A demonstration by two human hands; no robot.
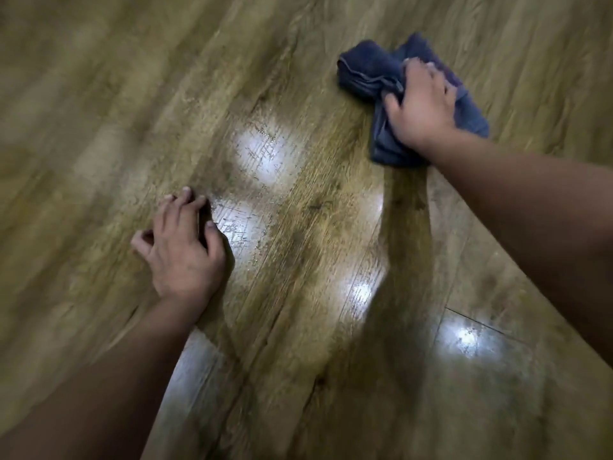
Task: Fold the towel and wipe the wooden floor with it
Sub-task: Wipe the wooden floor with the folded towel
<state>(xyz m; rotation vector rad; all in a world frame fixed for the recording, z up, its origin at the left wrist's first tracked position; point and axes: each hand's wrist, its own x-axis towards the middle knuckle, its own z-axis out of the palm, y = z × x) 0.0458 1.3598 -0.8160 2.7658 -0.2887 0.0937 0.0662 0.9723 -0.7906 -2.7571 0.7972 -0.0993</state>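
A dark blue towel (pixel 368 73), bunched into a rough folded wad, lies on the wooden floor (pixel 298 227) at the upper right. My right hand (pixel 423 106) presses down on top of it, fingers curled into the cloth and gripping it. My left hand (pixel 184 249) rests on the bare floor at the centre left, fingers bent and slightly apart, holding nothing. Both forearms reach in from the bottom corners. The part of the towel under my right palm is hidden.
Brown wood-grain planks fill the whole view. Bright light patches (pixel 262 151) shine on the floor between my hands and at the lower right, where the surface looks glossy and streaked. The picture is blurred towards the left edge.
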